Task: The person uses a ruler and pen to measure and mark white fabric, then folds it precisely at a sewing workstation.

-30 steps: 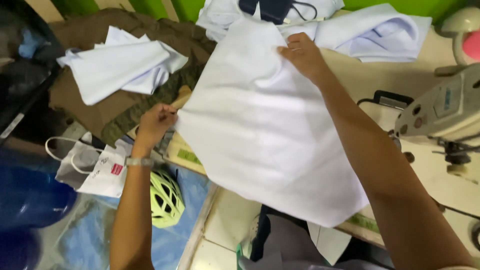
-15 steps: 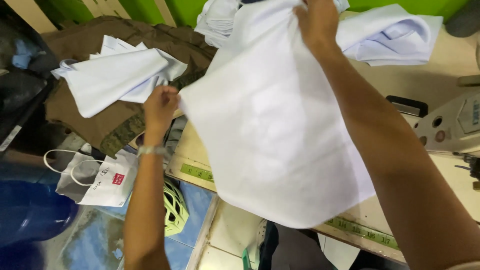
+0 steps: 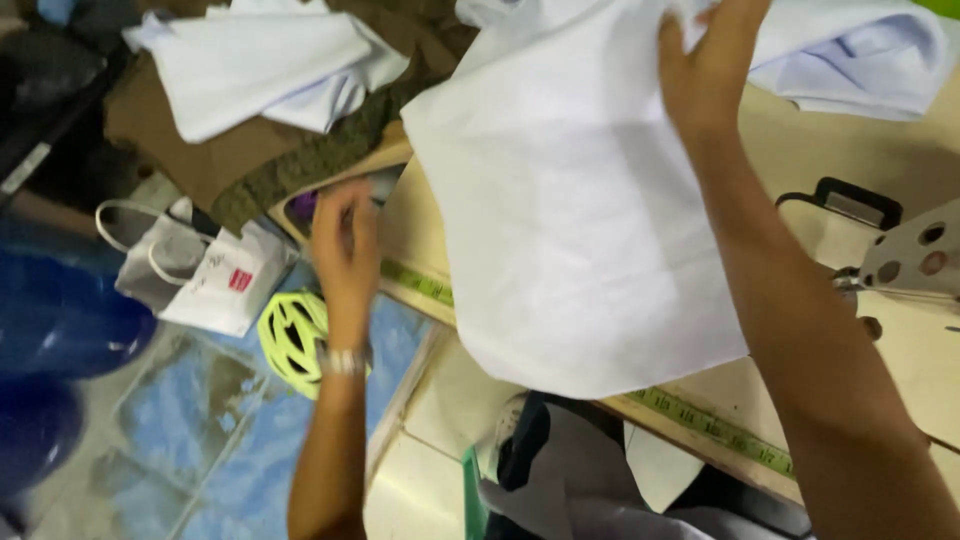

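Note:
My right hand (image 3: pixel 710 70) grips the top edge of a large white cloth panel (image 3: pixel 580 230), which hangs down over the wooden sewing table (image 3: pixel 800 160). My left hand (image 3: pixel 345 235), with a watch on its wrist, hovers blurred left of the cloth with its fingers apart. It holds nothing and is clear of the cloth's left edge, near the table corner.
A yellow measuring tape (image 3: pixel 715 430) runs along the table's front edge. A sewing machine (image 3: pixel 910 260) stands at the right. More white cloth (image 3: pixel 860 60) is piled behind. A folded white piece (image 3: pixel 260 60) lies on brown fabric (image 3: pixel 200 150). On the floor are a yellow-green helmet (image 3: pixel 290 340) and a white paper bag (image 3: pixel 210 280).
My left hand has let go of the cloth's left edge and dropped down and away. My right hand has lifted the cloth's top edge higher and further away.

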